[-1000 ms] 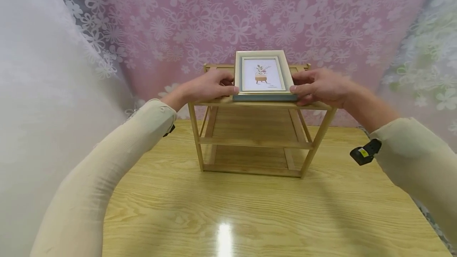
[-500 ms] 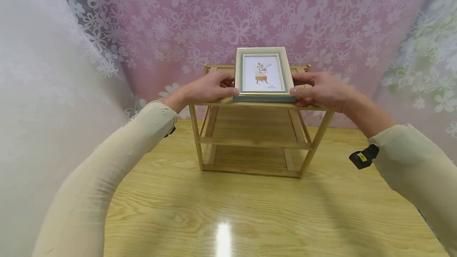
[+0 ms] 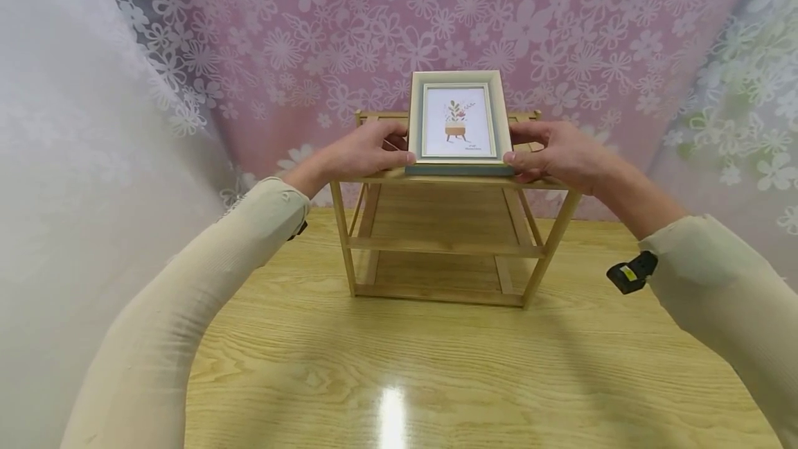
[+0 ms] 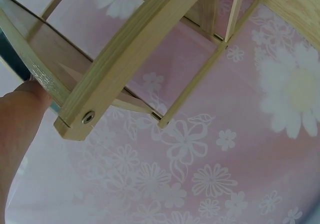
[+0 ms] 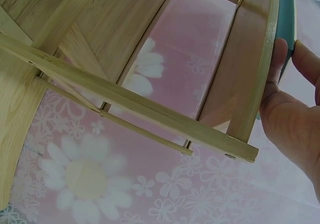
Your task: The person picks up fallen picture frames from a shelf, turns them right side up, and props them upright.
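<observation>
A picture frame [image 3: 458, 125] with a cream and blue-grey border stands tilted back on the top shelf of a wooden rack [image 3: 445, 248]. Its print shows a plant in a legged pot. My left hand [image 3: 368, 149] pinches the lower left corner, thumb at the front edge. At the opposite corner, my right hand [image 3: 557, 154] grips the side with its thumb on the front. In the right wrist view, the thumb and a finger of the right hand [image 5: 292, 109] close on the teal edge of the frame [image 5: 286, 21]. The left fingers are mostly hidden behind the rack in the left wrist view.
The rack has two lower shelves and stands on a wood-grain table [image 3: 399, 359]. Behind it hangs a pink flowered cloth [image 3: 386, 26]. White curtain-like fabric [image 3: 112, 123] covers the left side.
The picture frame has tipped up, its top edge rising so the print faces me more. Both hands have kept their hold at the lower corners and barely moved.
</observation>
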Motion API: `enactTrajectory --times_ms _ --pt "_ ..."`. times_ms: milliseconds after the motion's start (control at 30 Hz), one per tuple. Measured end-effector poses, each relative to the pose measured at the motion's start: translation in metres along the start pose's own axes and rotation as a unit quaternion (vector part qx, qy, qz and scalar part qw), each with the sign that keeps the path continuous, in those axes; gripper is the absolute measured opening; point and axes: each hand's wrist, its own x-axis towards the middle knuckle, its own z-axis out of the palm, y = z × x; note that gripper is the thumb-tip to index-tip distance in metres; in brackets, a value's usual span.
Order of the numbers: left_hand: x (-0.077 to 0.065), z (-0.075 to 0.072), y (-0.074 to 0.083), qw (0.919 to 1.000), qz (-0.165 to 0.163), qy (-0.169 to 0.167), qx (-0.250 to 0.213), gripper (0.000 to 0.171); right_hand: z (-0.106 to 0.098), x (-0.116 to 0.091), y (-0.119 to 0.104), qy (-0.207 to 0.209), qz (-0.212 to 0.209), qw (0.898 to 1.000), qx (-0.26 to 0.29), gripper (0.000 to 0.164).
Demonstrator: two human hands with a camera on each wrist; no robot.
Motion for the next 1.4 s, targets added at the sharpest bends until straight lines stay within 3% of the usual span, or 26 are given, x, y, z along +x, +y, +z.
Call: enactTrajectory --times_ms 533,833,1033,1400 --pt "-0.003 0.0008 0.0012 0.9995 -0.01 0.021 -0.019 0.047 0.0043 0.0013 -0.0003 0.029 0.001 1.0 0.003 0.068" --pt "-0.0056 0.0001 0.0027 0.9978 -0.032 0.041 -0.039 0.081 0.0071 0.0014 -0.0031 0.041 -0.011 0.999 0.034 0.084" --pt "-0.0066 0.0002 0.0028 0.9976 -0.023 0.045 -0.048 0.084 0.0071 0.0024 -0.0042 0.039 -0.032 0.997 0.053 0.097" --pt "-0.0061 0.0004 0.0025 0.9972 -0.007 0.056 -0.048 0.084 0.0059 -0.0001 -0.0048 0.048 -0.052 0.997 0.027 0.098"
